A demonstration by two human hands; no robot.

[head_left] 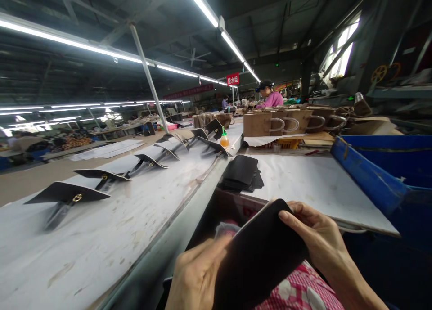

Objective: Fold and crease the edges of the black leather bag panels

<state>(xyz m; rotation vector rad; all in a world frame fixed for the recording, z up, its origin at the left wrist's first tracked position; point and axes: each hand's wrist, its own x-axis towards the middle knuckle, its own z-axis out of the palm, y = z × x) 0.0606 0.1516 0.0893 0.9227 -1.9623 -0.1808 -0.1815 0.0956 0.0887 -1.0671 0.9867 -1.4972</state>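
A black flat panel point(259, 256) with a rounded corner and a pale edge is held between my two hands, low in the view, above a pink checked cloth point(300, 287). My left hand point(199, 269) grips its left side, with part of the fingers hidden or blurred. At the upper right corner, my right hand point(313, 229) pinches the panel between thumb and fingers. Beyond it, a stack of black pieces point(241, 172) lies on the white-covered side table point(303, 179).
Several black flaps with gold rings point(70, 193) stand along the long white table point(135, 229). A glue bottle point(224, 139) is at its far edge. Brown bag panels with handles point(259, 124) stand ahead, a blue bin point(374, 170) at right. A person in pink point(274, 98) is farther back.
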